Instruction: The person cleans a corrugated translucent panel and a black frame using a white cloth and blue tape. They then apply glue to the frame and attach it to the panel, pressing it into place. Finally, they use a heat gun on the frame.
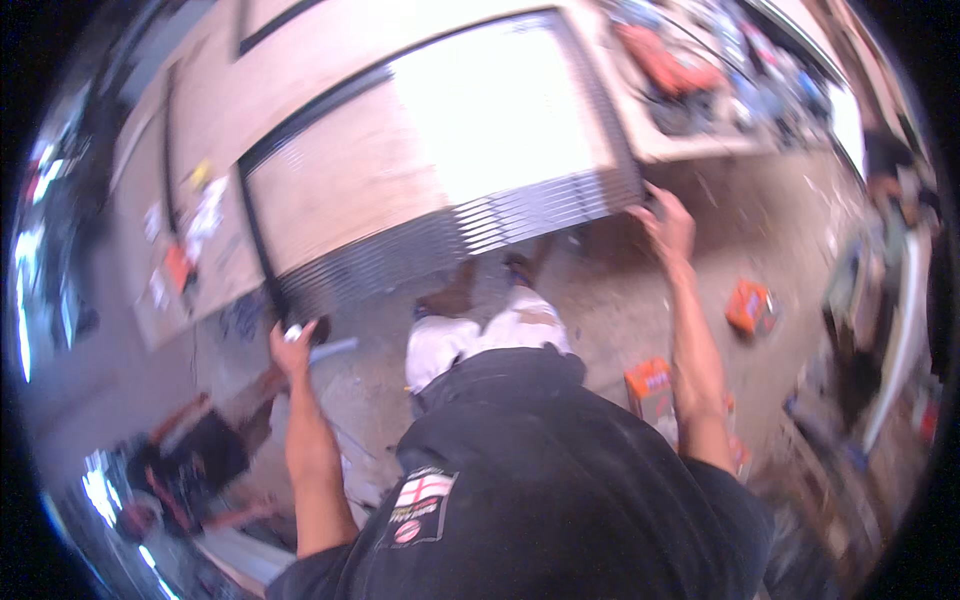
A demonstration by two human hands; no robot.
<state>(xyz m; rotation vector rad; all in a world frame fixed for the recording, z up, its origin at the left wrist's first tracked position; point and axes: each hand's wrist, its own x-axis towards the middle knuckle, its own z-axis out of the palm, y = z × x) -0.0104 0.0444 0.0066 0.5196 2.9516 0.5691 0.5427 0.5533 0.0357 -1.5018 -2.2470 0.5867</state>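
Observation:
Between my hands is a wide, dark rectangular frame [370,255], tilted, with thin horizontal slats along its near side. Bright light glares off or through its right half. My left hand [293,347] is closed on its near left corner. At the near right corner my right hand [668,228] grips the frame's edge, thumb and fingers bent around it. Motion smears both hands a little. Much of the frame hangs over a pale wooden worktable [200,115], and its near side reaches over the floor in front of my legs.
Orange tool-like gear [668,62] and blurred clutter lie on the table's far right. Small white and orange items [180,262] sit at its left. Orange boxes [750,306] stand on the floor at right. Another person [200,460] in dark clothing is at lower left. Long boards [895,340] lean far right.

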